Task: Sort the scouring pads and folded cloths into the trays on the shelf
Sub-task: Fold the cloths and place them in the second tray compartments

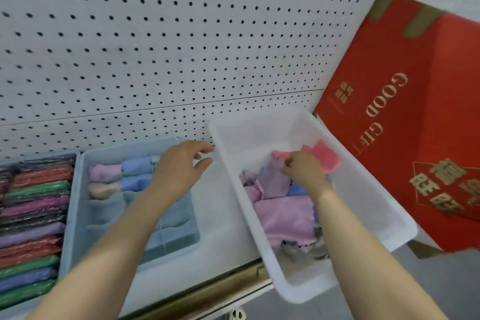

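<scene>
Head-worn view, close, angled down onto shelf [220, 218] before pegboard [155, 47].

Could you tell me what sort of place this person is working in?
Probably a shop or stockroom shelf: a white pegboard back wall, a tray of packaged scouring pads beside a divided tray of folded cloths, and a red gift carton.

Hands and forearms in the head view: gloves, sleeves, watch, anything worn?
Nothing worn that shows. The left hand and right hand are bare, without gloves or visible rings. Both forearms are bare to the frame's bottom edge: no sleeve, watch or band.
</scene>
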Demonstrator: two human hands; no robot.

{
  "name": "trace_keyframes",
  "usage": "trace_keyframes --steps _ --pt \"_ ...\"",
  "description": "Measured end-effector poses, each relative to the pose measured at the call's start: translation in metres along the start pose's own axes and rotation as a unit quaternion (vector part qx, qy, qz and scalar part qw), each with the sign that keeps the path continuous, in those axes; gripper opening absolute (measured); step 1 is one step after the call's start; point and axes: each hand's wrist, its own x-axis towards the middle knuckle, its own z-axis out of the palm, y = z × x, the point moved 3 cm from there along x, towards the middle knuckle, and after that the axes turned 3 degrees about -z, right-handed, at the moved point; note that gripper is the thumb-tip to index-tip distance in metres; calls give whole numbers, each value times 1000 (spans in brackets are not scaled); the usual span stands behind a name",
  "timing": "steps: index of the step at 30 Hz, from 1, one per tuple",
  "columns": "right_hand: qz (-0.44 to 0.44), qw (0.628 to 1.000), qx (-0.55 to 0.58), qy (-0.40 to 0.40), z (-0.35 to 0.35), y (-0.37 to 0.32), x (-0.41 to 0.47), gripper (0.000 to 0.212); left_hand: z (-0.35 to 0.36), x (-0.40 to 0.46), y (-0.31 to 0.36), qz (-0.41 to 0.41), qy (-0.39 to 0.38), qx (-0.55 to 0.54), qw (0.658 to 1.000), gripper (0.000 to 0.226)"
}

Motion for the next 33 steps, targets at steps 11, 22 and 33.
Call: trace_keyframes --steps 11,22,33 --pt "-56 994 -79 -56 4 2 27 24 35 12 47 6 -41 -19 999 26" --pt "-305 855 403 -116 -88 -89 -8 12 -7 32 81 86 -49 -113 989 64" --pt "-349 862 351 -107 -134 -130 -27 13 -90 34 91 61 28 -313 947 12"
